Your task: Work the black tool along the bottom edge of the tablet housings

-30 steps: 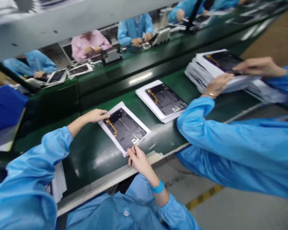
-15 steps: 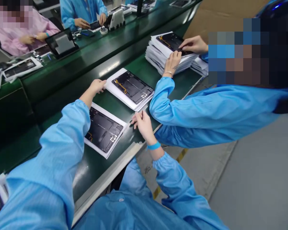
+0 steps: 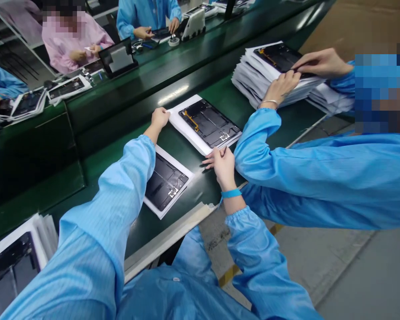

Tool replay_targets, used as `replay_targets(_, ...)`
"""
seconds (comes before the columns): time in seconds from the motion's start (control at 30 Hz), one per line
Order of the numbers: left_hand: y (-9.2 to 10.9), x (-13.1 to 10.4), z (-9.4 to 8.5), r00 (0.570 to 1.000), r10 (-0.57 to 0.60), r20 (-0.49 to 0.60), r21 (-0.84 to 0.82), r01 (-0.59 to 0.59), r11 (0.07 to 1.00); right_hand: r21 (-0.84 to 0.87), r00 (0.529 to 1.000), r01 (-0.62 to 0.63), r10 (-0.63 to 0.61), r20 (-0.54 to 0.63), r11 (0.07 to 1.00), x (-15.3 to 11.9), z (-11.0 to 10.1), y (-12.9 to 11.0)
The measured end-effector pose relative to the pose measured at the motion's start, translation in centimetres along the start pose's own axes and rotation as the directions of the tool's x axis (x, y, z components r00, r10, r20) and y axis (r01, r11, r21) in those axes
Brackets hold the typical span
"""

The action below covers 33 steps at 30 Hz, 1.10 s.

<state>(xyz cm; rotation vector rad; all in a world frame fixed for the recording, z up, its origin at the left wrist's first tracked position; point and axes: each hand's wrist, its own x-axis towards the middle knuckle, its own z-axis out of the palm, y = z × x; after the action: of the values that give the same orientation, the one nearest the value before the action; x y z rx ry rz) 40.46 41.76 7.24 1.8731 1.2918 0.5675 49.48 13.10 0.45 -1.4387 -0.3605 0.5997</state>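
Observation:
My left hand [image 3: 160, 119] is closed on the far left corner of a thin stack of white sheets [image 3: 186, 130]. On top of that stack lies a black device panel [image 3: 210, 122] with an orange flex cable. My right hand [image 3: 224, 166] is at the stack's near edge, its fingers partly stretched and apart; whether it touches the sheets is hard to tell. Nearer to me, a second black panel [image 3: 166, 180] rests on white sheets [image 3: 160, 213], partly hidden by my left sleeve.
On the green bench [image 3: 193, 195], a co-worker's hands [image 3: 283, 89] touch a panel on a tall paper stack [image 3: 253, 84]. At lower left is another panel [image 3: 15, 266] on sheets. People work across the raised divider [image 3: 146, 95]. The bench edge [image 3: 173, 240] is close to me.
The view has swung left, so things appear further right. My right hand has come up to the near edge of the stack. My left hand has closed more firmly on the corner.

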Motion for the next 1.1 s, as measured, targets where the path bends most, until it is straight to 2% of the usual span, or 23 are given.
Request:
replay_targets(0.17,0.9,-1.0,-1.0,0.977,0.211,-0.009,0.236,-0.203,0.95,0.001,1.0,0.011,-0.011,-0.025,1.0,0.5,0.1,0.0)
replay_targets(0.3,2.0,-1.6,-1.7,0.956,0.294,0.024,0.274,-0.289,0.917,-0.02,0.999,0.023,-0.024,-0.045,1.0,1.1,0.4,-0.2)
replay_targets(0.4,2.5,-2.0,-2.3,0.953,0.3,0.046,0.246,-0.302,0.921,-0.056,0.997,0.033,-0.036,-0.062,0.998,1.5,0.7,-0.4)
replay_targets(0.5,2.3,-2.6,-2.3,0.969,0.239,0.067,0.173,-0.247,0.953,-0.099,0.995,0.046,-0.054,-0.08,0.994,1.7,0.7,-0.9)
replay_targets(0.7,0.6,-3.9,-1.3,0.99,0.015,0.138,-0.068,-0.006,0.998,-0.121,0.997,0.06,-0.066,-0.046,0.991,0.8,0.0,-1.8)
replay_targets(0.8,0.0,-3.8,-1.2,0.977,-0.081,0.196,-0.121,0.106,0.987,-0.083,0.999,0.037,-0.037,-0.006,0.996,-0.5,-0.5,-1.6)
replay_targets(0.9,0.1,-3.3,-1.5,0.95,-0.148,0.275,-0.108,0.184,0.977,-0.036,1.0,0.011,-0.011,0.011,0.999,-2.2,-1.1,-1.1)
replay_targets(1.1,0.9,-2.9,-1.5,0.909,-0.14,0.393,-0.045,0.17,0.984,0.076,1.0,0.003,-0.005,0.026,0.997,-3.8,-1.1,-0.7)
